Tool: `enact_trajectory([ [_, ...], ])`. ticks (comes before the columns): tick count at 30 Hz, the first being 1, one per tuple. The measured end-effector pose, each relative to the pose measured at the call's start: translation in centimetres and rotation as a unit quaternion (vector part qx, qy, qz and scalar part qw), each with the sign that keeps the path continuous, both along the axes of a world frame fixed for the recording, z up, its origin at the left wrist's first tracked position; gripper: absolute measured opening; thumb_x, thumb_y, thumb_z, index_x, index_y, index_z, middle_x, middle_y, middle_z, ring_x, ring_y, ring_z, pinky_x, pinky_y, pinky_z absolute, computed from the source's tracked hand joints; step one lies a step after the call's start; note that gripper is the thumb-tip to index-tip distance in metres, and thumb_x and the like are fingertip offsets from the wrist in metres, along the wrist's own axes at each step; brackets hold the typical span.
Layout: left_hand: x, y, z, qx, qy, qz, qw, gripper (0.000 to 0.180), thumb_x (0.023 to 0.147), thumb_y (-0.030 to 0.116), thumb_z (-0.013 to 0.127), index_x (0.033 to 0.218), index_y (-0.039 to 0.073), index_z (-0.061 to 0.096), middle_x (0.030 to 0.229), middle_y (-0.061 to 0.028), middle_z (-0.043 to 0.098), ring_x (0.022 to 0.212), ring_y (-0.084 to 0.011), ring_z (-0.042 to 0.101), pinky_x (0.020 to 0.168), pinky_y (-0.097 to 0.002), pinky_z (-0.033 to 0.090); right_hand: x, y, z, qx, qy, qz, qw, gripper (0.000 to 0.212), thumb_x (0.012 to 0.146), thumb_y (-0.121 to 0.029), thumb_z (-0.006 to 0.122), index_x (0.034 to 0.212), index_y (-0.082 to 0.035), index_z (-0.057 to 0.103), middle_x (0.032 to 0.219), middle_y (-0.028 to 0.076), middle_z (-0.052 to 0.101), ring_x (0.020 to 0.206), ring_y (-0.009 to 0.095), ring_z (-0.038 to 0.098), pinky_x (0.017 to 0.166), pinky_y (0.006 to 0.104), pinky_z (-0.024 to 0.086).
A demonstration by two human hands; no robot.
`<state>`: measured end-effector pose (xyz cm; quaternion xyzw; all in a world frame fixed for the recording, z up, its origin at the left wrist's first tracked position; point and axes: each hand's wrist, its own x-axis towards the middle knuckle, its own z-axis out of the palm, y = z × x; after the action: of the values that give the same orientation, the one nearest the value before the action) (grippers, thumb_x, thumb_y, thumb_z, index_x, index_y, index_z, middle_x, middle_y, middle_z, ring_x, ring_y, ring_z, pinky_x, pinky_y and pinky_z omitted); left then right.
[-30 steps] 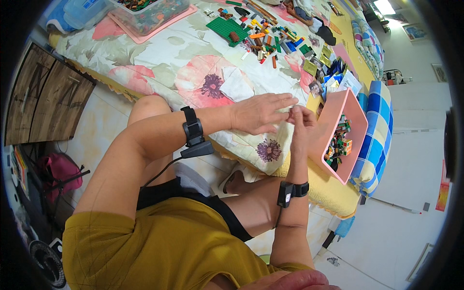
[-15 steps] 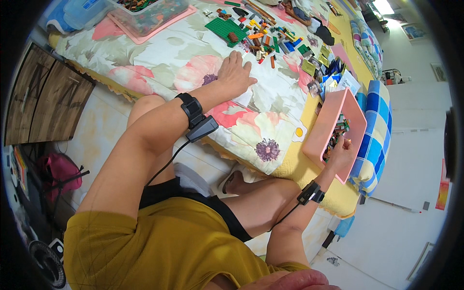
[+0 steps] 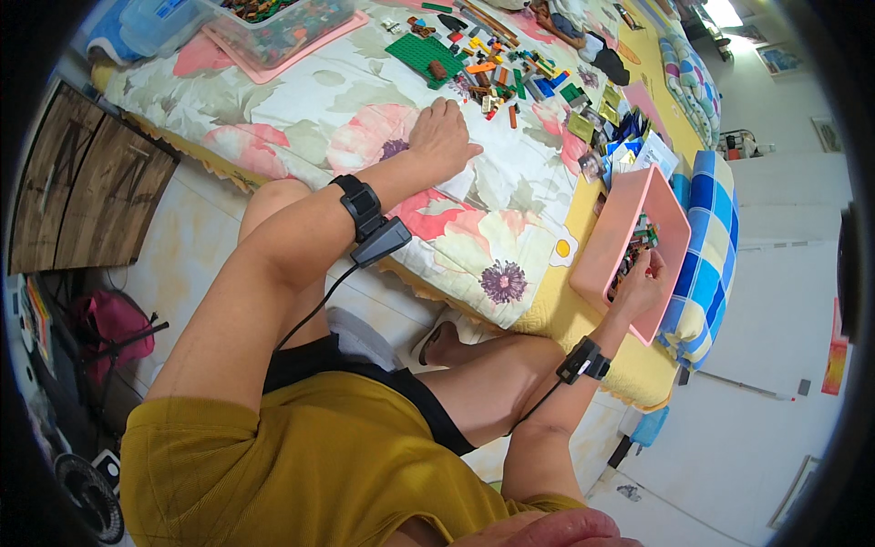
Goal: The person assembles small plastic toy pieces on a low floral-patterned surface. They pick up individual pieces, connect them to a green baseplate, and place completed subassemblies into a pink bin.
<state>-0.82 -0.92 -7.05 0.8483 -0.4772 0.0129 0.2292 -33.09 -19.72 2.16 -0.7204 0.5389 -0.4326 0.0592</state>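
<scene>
My left hand (image 3: pixel 442 141) rests palm down on the floral bedsheet (image 3: pixel 301 118), its fingers stretched forward and the thumb out to the side. Just beyond its fingertips lie a heap of mixed toy building bricks (image 3: pixel 492 77) and a green baseplate (image 3: pixel 421 58) with a brown brick piece (image 3: pixel 437 70) on it. On the right, my right hand (image 3: pixel 643 290) reaches into a pink plastic bin (image 3: pixel 606 228). Its fingers are bent together at the small bricks (image 3: pixel 645 232) inside; whatever they pinch is too small and partly hidden to name.
A clear tub (image 3: pixel 283 36) of bricks stands on a pink lid at the far left. Opened packets and papers (image 3: pixel 629 146) lie behind the bin. A rolled checked quilt (image 3: pixel 706 246) runs along its right side. The bed's near edge curves past my knees.
My right hand has shifted slightly within the bin, its fingers turned a little. My left hand has settled back slightly on the sheet, fingers a bit less spread.
</scene>
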Motion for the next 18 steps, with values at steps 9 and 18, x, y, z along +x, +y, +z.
enact_trajectory([
  [9,-1.7,0.3,1.5,-0.146,0.012,-0.049,0.988,0.067,0.084,0.032,0.072,0.126,-0.015,0.049,0.142,-0.0255,0.042,0.129,-0.0427,0.042,0.109,-0.046,0.036,5.0,4.3,0.0,-0.176,-0.045,0.18,0.967,0.017,0.088,-0.008,0.067,0.102,0.002,0.069,0.095,0.012,0.069,0.086,0.022,0.065,0.079,0.0341,0.051],
  [18,-6.4,1.5,3.0,-0.278,0.009,-0.337,0.9,0.077,0.079,0.026,0.075,0.139,-0.006,0.039,0.145,-0.021,0.041,0.128,-0.0403,0.045,0.108,-0.0463,0.039,10.1,9.5,-3.0,0.247,-0.247,0.386,0.854,0.032,0.093,-0.012,0.067,0.122,0.001,0.06,0.102,0.01,0.065,0.078,0.012,0.063,0.065,0.0222,0.051],
])
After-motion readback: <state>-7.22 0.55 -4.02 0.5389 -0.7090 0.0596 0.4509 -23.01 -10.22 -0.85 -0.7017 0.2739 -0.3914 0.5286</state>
